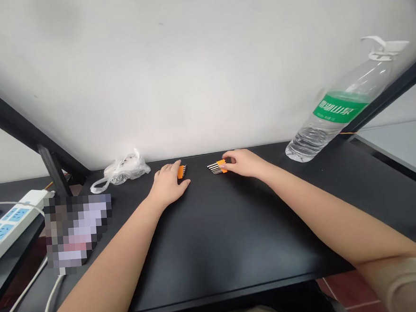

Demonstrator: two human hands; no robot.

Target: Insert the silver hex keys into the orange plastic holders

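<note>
Low forearms over the black table [207,251] and fingers on the orange plastic, off the slim metal rods, looked the steadiest way to handle the pieces. My left hand [165,185] lay palm down, thumb spread, beside one orange holder [180,172], its grip impossible to tell; my right hand [246,163] pinched another orange holder [222,166], rods pointing left, near the white wall [203,89].

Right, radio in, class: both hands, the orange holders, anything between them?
Left hand at left orange holder, grip unclear. Right hand pinching right orange holder. Bottle off right, not between hands.
</note>
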